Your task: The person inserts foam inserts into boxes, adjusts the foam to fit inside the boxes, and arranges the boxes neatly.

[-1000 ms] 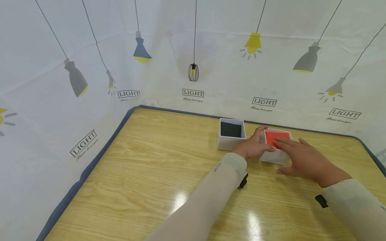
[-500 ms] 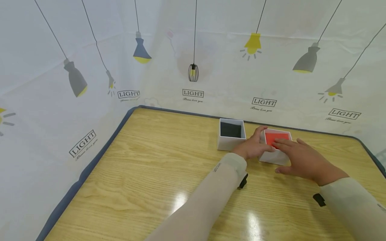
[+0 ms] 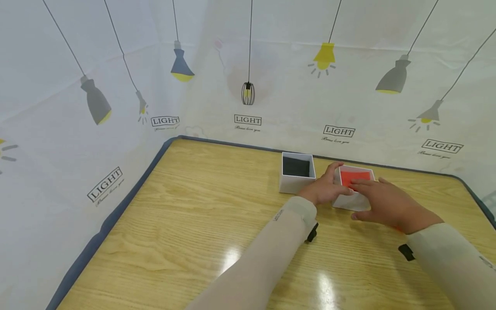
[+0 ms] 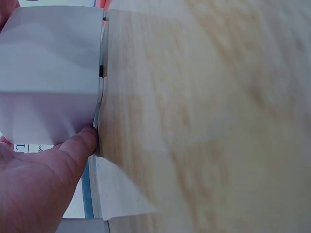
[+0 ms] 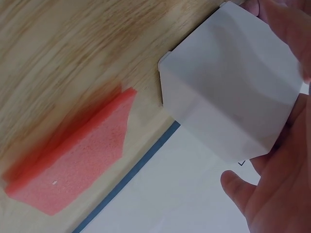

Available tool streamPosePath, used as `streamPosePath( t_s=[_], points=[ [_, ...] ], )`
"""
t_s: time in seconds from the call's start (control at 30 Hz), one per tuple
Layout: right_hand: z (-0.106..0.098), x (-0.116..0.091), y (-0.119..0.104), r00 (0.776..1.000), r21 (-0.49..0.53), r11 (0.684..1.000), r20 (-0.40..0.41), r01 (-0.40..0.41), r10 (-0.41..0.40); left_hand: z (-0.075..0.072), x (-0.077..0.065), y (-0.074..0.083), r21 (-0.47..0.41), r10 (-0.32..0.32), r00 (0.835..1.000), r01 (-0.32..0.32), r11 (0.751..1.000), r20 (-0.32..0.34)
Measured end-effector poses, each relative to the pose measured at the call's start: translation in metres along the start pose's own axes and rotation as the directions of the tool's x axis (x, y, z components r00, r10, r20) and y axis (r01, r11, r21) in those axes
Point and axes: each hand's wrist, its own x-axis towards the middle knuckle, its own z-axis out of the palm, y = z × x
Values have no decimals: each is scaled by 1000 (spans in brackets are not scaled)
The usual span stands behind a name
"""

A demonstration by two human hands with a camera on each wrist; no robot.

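In the head view, a white open-topped box (image 3: pixel 352 201) with red foam (image 3: pixel 354 175) inside stands towards the back right of the table. My left hand (image 3: pixel 323 189) grips the box's left side, its thumb along the near rim. My right hand (image 3: pixel 391 204) lies over the box from the right, with extended fingertips touching the red foam. The right wrist view shows a separate red foam piece (image 5: pixel 77 155) on the table beside the box; a sliver of it peeks out under my right wrist in the head view. How deep the foam sits is hard to tell.
A second white box (image 3: pixel 296 184) with a dark insert (image 3: pixel 296 167) inside stands just left of my left hand. The wooden table (image 3: pixel 174 215) has a blue edge and meets a white curtain (image 3: pixel 279 64) printed with lamps at the back and left.
My right hand and wrist have shifted slightly left, uncovering a bit of red near the wrist. The red foam's far edge appears slightly lower in the box. My left hand stays put.
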Motion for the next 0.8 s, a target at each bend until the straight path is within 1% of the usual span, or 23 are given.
streamPosePath(
  t_s=[0.27, 0.37, 0.43, 0.57, 0.7, 0.8],
  points=[
    [-1, 2, 0, 1000, 23, 1000, 4, 0, 0, 0, -2, 1, -12, -12, 1000, 12, 1000, -7],
    [-1, 1, 1, 1000, 44, 999, -14, 1, 0, 0, -2, 1, -12, -7, 1000, 7, 1000, -10],
    [1, -1, 2, 999, 76, 997, -35, 1, 2, 0, -1, 0, -8, -8, 1000, 8, 1000, -12],
    [4, -7, 10, 995, 162, 985, -82, -49, 63, 1, 1, 0, 8, -20, 1000, 20, 1000, -12],
    [3, -14, 21, 981, 231, 967, -137, -104, 138, 2, 3, -1, 18, -36, 999, 36, 999, -15],
    [2, -19, 31, 971, 280, 951, -155, -132, 181, 2, 4, -1, 14, -34, 999, 34, 999, -17]
  ],
)
